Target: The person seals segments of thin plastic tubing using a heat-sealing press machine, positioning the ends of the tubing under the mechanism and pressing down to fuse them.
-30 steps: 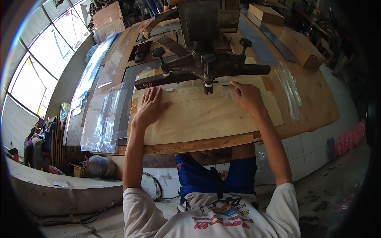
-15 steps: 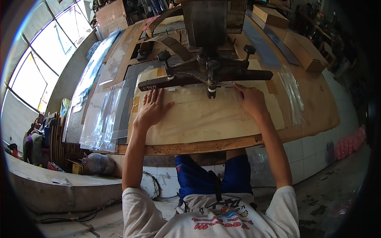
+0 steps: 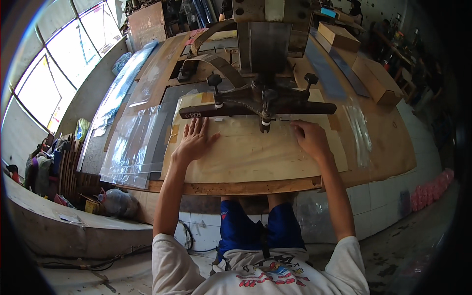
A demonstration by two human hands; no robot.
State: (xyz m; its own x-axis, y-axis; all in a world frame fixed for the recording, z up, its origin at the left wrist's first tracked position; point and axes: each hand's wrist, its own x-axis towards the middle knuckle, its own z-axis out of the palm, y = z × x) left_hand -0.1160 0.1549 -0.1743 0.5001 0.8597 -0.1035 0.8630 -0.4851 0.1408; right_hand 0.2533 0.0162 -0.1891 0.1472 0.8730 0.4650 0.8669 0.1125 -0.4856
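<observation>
My left hand [image 3: 197, 139] lies flat on a pale yellowish sheet [image 3: 246, 160], fingers spread, fingertips just short of a dark metal bar [image 3: 290, 107]. To the right, my right hand [image 3: 313, 139] rests on the same sheet with its fingers curled in and the fingertips drawn together. Whatever they may hold is too small or hidden to tell. The bar belongs to a press head [image 3: 268, 49] with black knobs and stands over the far part of the sheet. A small whitish piece [image 3: 218, 119] sits by the bar near my left hand, and a small grey strip [image 3: 285, 119] near my right.
Clear plastic sheets [image 3: 132, 147] overlap the table's left side; thin clear strips [image 3: 360, 135] lie on the right. Cardboard boxes [image 3: 376, 81] stand at the far right. A wooden edge [image 3: 246, 188] runs along the table's front. Pink bundles [image 3: 432, 191] sit beyond the right side.
My right fingers have curled in and drawn slightly back from the bar, where the index finger reached before. My left hand stays flat in place. The view has shifted slightly.
</observation>
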